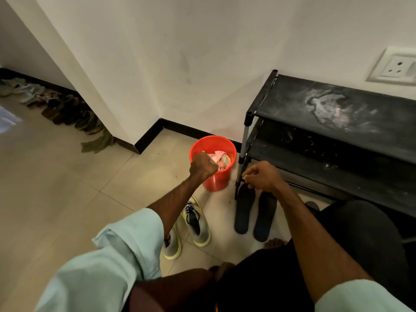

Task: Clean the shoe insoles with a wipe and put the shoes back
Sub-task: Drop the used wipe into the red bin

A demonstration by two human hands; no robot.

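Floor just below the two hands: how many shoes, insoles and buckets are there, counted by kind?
Grey-yellow shoes: 2
Dark insoles in full view: 2
Orange bucket: 1
Total: 5

My first insole (244,212) and my second insole (265,218) are long and dark, almost black. They lie flat on the floor, side by side, close but not touching.

My two shoes are a little way off to the left of them. They are light grey with yellow-green soles. The near shoe (198,224) has black laces and stands on its sole. The other shoe (172,245) stands just beside it and is partly hidden.

My right hand (262,177) is over the top end of the first insole. Its fingers pinch a small white bit (245,176). I can't tell if it is the wipe.
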